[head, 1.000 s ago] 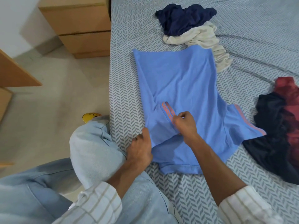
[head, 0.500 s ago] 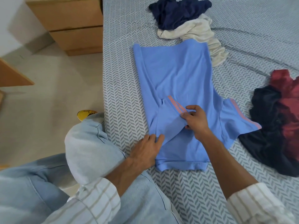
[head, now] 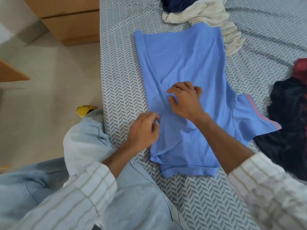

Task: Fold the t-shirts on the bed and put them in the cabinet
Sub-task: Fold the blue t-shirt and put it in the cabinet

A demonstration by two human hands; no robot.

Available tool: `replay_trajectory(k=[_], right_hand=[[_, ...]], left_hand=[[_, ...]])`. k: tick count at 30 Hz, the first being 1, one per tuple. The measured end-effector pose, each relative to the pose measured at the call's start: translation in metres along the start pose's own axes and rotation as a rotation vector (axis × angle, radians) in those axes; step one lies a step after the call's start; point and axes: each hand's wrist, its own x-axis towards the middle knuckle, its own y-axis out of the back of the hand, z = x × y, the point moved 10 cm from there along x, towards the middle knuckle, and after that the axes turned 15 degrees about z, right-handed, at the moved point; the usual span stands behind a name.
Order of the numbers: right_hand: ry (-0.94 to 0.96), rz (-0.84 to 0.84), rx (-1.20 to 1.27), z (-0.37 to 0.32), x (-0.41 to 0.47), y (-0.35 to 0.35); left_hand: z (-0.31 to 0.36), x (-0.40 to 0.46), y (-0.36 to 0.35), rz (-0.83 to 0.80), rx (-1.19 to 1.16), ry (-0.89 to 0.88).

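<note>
The blue t-shirt (head: 184, 67) is laid flat on the bed (head: 123, 67), near its left edge, with the hem toward the person and the left side already turned inward. The left sleeve, whose orange-striped cuff was seen lying on the shirt's middle half a second ago, is now hidden beneath the right hand (head: 184, 98), so it has evidently been pressed down into the fold. The right sleeve (head: 254, 118) is left spread out, its striped edge touching a dark garment (head: 289, 113).

The right hand is set on the middle of the shirt with fingers curled and a small tuck of blue cloth pinched at the thumb. The left hand (head: 142, 130), which lay flat on the fold's edge a moment before, is now curled, with the shirt's left edge pinched between its fingertips. The hands are kept close together but are not touching.

It is judged that the first side fold is being tidied and that the right side and sleeve are still to be folded over. Nothing has yet been carried to the cabinet.

Beyond the shirt, a cream garment (head: 214, 15) and a navy one (head: 176, 4) are heaped at the far end, the cream one touching the shirt's far corner. A wooden drawer unit (head: 69, 22) is seen beside the bed.
</note>
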Motion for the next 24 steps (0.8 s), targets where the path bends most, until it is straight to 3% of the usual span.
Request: replay_trajectory(k=[3,6,12,16,19,24], right_hand=[[-0.025,-0.148,-0.037,0.005,0.015,-0.040],[-0.107,-0.092,0.057,0.016,0.013,-0.053],[-0.122,0.058,0.185,0.021,0.008,-0.051],[-0.167,0.094,0.206,0.026,0.006,-0.050],[-0.145,0.143,0.191,0.029,0.007,-0.052],[-0.160,0.197,0.177,0.032,0.005,-0.052]], left_hand=[[-0.018,0.055,-0.004,0.017,0.002,0.021],[-0.017,0.113,-0.013,-0.046,-0.032,-0.031],[0.016,0.167,-0.076,-0.646,0.453,-0.387],[0.007,0.196,-0.094,-0.932,0.741,-0.459],[0.001,0.237,-0.083,-0.937,0.928,-0.413],[-0.011,0.320,-0.073,-0.743,1.129,-0.447]])
